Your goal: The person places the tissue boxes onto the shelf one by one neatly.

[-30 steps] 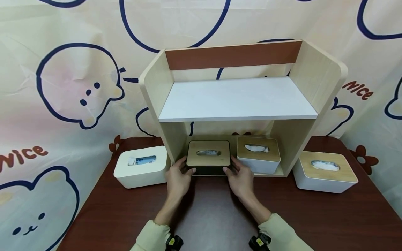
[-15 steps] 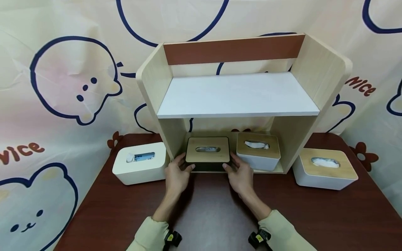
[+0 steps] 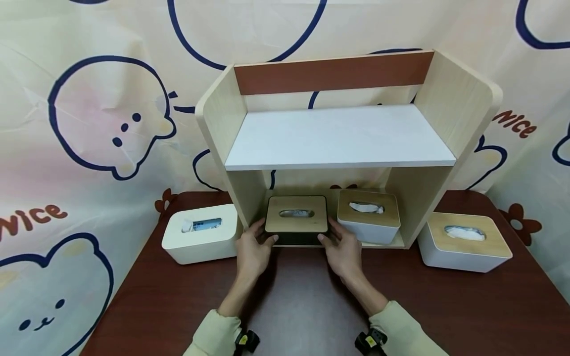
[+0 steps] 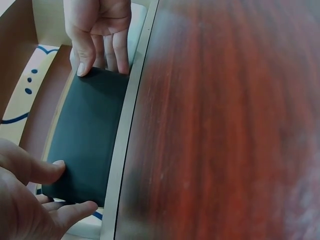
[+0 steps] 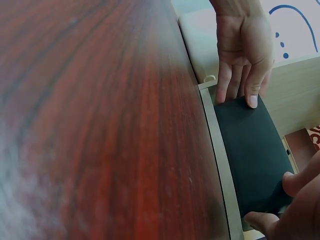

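Note:
A black tissue box (image 3: 297,226) with a wooden lid stands in the lower compartment of the shelf unit (image 3: 340,163), near its front edge. My left hand (image 3: 253,253) grips its left end, thumb on the black front and fingers round the side. At the right end, my right hand (image 3: 344,253) holds it the same way. Both wrist views show the dark front face (image 4: 90,132) between the two hands. Close to the right hand, a white tissue box (image 3: 368,232) with a wooden lid stands in the same compartment.
An all-white tissue box (image 3: 200,249) sits on the brown table (image 3: 298,306) left of the shelf unit. Another white one with a wooden lid (image 3: 460,254) stands to the right. The unit's white upper board (image 3: 338,138) overhangs the compartment. A patterned cloth (image 3: 111,207) hangs behind.

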Demonstrator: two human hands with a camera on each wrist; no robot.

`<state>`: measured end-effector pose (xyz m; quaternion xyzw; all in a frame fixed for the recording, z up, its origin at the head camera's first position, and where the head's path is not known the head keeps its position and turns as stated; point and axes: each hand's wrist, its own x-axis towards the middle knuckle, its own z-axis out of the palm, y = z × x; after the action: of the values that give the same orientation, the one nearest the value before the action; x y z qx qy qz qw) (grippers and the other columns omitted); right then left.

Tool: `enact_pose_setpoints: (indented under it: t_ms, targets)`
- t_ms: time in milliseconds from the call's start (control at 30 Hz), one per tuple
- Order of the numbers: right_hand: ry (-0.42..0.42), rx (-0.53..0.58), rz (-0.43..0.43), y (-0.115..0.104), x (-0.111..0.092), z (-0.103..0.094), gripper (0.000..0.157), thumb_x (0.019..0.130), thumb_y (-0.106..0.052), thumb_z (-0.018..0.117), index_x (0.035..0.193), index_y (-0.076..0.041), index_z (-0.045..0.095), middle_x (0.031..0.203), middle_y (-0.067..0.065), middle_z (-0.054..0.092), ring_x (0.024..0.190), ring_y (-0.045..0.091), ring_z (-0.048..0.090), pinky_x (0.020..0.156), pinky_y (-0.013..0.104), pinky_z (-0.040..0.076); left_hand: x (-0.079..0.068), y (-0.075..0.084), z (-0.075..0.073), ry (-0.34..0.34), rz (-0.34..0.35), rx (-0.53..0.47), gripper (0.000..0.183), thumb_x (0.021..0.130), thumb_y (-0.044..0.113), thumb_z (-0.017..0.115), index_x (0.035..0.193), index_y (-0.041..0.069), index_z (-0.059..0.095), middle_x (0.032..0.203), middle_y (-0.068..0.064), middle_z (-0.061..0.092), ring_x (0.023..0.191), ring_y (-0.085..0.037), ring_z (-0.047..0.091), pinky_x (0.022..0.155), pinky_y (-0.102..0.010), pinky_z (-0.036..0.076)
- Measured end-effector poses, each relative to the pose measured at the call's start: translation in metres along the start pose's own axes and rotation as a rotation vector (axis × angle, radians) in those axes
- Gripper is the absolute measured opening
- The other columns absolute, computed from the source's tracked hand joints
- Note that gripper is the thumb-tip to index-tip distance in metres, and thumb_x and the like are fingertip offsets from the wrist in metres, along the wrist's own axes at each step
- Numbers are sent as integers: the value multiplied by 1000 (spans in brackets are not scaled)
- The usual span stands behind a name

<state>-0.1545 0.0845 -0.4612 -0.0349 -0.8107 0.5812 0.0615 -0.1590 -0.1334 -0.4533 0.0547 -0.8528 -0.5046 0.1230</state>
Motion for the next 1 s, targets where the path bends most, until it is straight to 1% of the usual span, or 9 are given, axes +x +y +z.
enact_pose_setpoints:
  t_ms: [100,200,267,367,467,567,700,833,1000]
  targets:
    - [-27,5,11,-1,-2,-3,61,104,-13,72,161,-7,49,162,25,50,147,42,54,111,52,55,-1,1,-1,-11,6,4,60,95,6,81,150,-3,59,140,-27,69,131,-40,69,103,-53,60]
    - [-61,13,32,-3,-4,-8,63,105,-16,71,162,-8,47,165,25,47,148,43,52,110,51,56,-2,5,-3,-38,21,4,63,96,7,80,153,-5,55,145,-27,65,133,-41,67,104,-52,60]
    - [-84,25,40,-4,-6,-13,63,106,-18,70,163,-8,45,165,25,46,149,43,52,110,50,56,-4,10,-7,-53,43,4,64,95,7,80,153,-6,54,148,-28,63,134,-42,65,104,-50,60]
    - [-100,39,29,-6,-10,-19,63,106,-18,70,163,-7,45,165,24,47,149,41,52,111,49,56,-7,17,-13,-75,77,-3,64,96,6,80,153,-8,53,151,-28,60,136,-42,64,103,-47,61]
    - [-102,58,10,-11,-12,-22,63,106,-18,70,163,-6,45,165,21,48,149,37,52,114,47,53,-10,26,-21,-91,92,-6,65,96,7,80,153,-7,53,152,-27,60,138,-41,63,103,-47,61]
    - [-93,50,-19,-17,-15,-24,63,105,-18,71,162,-6,47,164,19,51,149,36,53,116,46,52,-14,33,-27,-104,78,-3,66,97,10,80,155,-5,52,155,-25,59,140,-39,62,104,-48,60]
    - [-78,48,-69,-23,-19,-27,60,105,-16,72,159,-4,50,161,20,54,148,38,54,117,46,50,-18,40,-35,-100,92,2,66,97,12,81,155,-3,53,154,-24,60,140,-39,63,105,-50,60]
    - [-73,50,-111,-29,-24,-27,58,104,-15,73,158,-5,53,160,21,55,147,39,54,116,47,51,-20,47,-47,-108,108,7,63,97,16,81,153,1,57,152,-22,62,138,-38,64,105,-49,60]
    - [-88,51,-152,-38,-32,-21,57,102,-15,75,155,-4,56,156,21,59,145,40,57,113,49,53,-21,53,-67,-141,65,10,61,98,19,81,153,6,58,154,-20,62,141,-35,63,107,-48,59]
